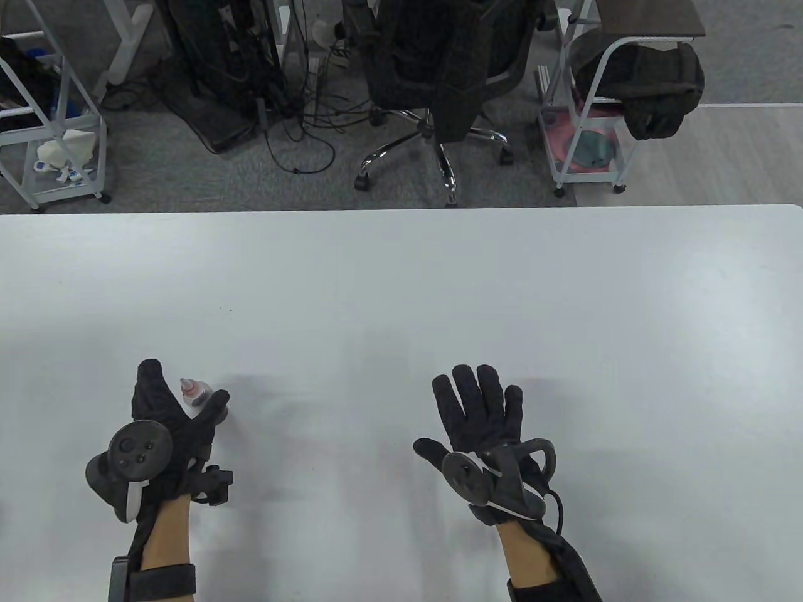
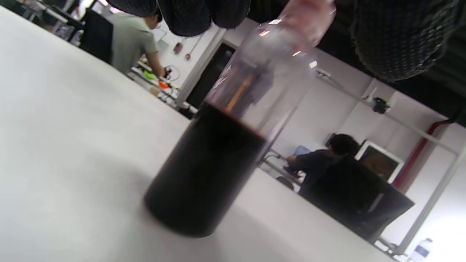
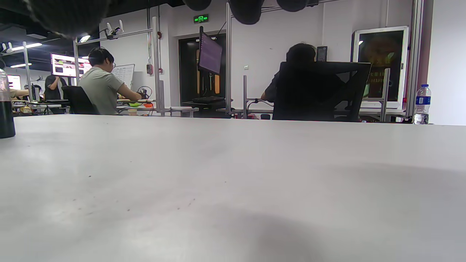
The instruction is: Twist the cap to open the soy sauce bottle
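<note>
The soy sauce bottle [image 1: 196, 395] is clear with dark sauce in its lower half and a pale pointed cap [image 1: 187, 384]. It stands upright on the white table [image 1: 401, 282] at the front left. My left hand [image 1: 172, 414] is spread around its top, fingers on the left and thumb on the right, with gaps showing on both sides. In the left wrist view the bottle [image 2: 211, 160] stands between the fingers [image 2: 189, 14] and thumb [image 2: 400, 36]. My right hand [image 1: 473, 414] lies open and empty, fingers spread, far right of the bottle. The bottle shows at the right wrist view's left edge [image 3: 5, 116].
Beyond the table's far edge stand a black office chair [image 1: 439, 69], white metal carts [image 1: 583, 125] and floor cables. The table's right edge runs near the frame's right side.
</note>
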Demonstrator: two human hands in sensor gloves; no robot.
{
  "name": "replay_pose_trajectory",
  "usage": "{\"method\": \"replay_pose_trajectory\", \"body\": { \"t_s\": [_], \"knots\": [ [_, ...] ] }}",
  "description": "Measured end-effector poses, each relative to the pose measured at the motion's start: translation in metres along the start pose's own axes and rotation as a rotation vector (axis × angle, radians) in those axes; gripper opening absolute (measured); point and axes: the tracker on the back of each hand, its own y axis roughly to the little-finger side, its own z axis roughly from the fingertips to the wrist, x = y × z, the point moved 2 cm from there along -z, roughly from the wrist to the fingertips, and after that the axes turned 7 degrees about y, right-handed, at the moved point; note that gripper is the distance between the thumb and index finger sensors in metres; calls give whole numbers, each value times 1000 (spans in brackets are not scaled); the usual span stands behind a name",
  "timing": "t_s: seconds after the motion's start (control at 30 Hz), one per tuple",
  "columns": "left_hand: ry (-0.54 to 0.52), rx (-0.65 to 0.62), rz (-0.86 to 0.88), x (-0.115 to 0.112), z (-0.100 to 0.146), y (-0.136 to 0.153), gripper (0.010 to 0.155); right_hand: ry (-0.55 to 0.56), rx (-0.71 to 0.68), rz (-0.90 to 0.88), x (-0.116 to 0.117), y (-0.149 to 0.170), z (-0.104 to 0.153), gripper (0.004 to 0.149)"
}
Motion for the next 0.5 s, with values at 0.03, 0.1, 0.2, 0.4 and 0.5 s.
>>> {"method": "replay_pose_trajectory", "body": {
  "t_s": [0.03,0.1,0.2,0.4,0.5],
  "knots": [
    [22,10,-3,-3,-2,3,107,0,-1,1,0,0,0,93],
    [70,29,3,-12,-5,7,103,-5,-1,-1,0,0,-1,93],
    [94,72,-32,-18,-10,8,94,-19,-7,-8,1,-2,0,93],
    [91,62,9,-20,-12,4,75,-18,-24,-18,1,-7,0,93],
    [113,-3,-50,-22,-10,-7,74,-9,-37,-17,-1,-11,1,93]
  ]
}}
